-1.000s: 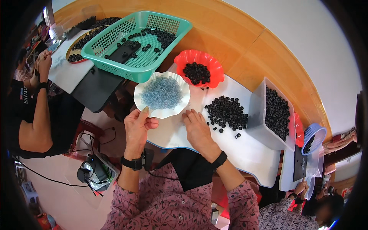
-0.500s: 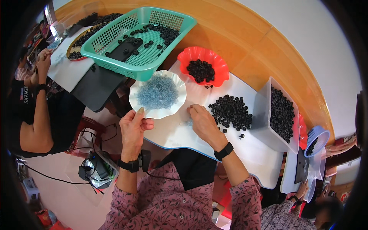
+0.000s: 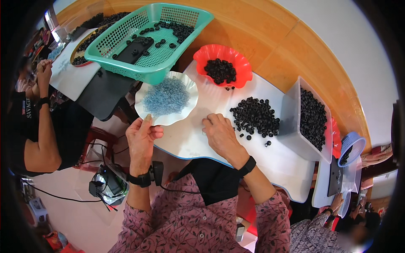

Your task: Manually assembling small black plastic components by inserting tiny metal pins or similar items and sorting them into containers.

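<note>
My left hand (image 3: 142, 137) is closed on the near rim of a white wavy-edged plate (image 3: 192, 90), thumb on top. A heap of small clear bluish rings (image 3: 166, 97) lies on the plate. My right hand (image 3: 221, 135) rests on the white table with its fingers bent down and pressed together; anything between them is hidden. To the right of that hand spreads a loose pile of small black ring-shaped parts (image 3: 255, 116). Beyond it a red scalloped bowl (image 3: 244, 69) contains more black parts (image 3: 220, 71).
A green perforated basket (image 3: 156, 76) stands behind the plate, holding black parts and a dark block (image 3: 135, 50). On the right is a clear bin (image 3: 291, 120) full of black parts. The white table (image 3: 291, 177) has a curved front edge. Co-workers sit at left and lower right.
The plate and my left hand have shifted slightly left. My right hand has moved a little left, and the few clear rings seen beside its fingertips on the table no longer show.
</note>
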Action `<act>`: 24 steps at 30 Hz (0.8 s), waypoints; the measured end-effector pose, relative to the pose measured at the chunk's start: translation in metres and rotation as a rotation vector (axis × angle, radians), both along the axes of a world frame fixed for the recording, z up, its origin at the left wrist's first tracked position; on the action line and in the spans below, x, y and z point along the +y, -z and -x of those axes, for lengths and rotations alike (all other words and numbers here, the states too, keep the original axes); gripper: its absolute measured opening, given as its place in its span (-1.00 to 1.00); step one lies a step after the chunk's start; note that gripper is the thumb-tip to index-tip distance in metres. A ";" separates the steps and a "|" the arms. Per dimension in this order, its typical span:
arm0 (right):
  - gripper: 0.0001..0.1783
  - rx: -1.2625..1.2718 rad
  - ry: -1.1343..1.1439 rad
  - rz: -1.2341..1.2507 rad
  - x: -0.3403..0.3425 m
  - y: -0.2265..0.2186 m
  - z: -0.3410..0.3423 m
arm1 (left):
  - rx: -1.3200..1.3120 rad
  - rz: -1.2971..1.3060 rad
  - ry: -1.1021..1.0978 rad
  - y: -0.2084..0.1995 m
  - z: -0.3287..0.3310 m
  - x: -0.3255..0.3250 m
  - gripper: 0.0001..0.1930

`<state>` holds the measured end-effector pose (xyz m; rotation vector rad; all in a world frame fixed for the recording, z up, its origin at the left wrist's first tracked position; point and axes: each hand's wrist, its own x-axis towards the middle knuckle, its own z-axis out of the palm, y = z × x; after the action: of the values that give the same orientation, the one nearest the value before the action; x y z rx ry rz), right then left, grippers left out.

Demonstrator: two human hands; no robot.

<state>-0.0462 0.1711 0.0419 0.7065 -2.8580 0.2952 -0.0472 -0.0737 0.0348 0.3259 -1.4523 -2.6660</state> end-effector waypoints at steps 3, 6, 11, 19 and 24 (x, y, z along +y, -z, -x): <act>-0.67 0.018 -0.024 0.009 0.000 -0.006 -0.004 | -0.003 -0.002 0.009 -0.002 -0.001 0.001 -0.83; -0.67 0.082 -0.111 0.077 -0.009 -0.009 -0.009 | -0.001 0.008 0.017 0.004 -0.001 0.005 -0.83; -0.66 0.036 -0.115 -0.019 -0.010 -0.007 -0.023 | -0.027 0.011 0.063 0.002 -0.003 0.024 -0.81; -0.67 0.019 0.011 0.163 0.007 -0.019 -0.056 | -0.030 0.020 0.106 0.016 0.007 0.045 -0.77; -0.64 0.037 0.031 0.206 0.016 -0.010 -0.056 | -0.050 0.028 0.118 0.021 0.017 0.053 -0.77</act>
<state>0.0103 0.1867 0.0523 0.6204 -2.7488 0.5560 -0.0646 -0.0208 0.0138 0.3170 -1.5691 -2.7443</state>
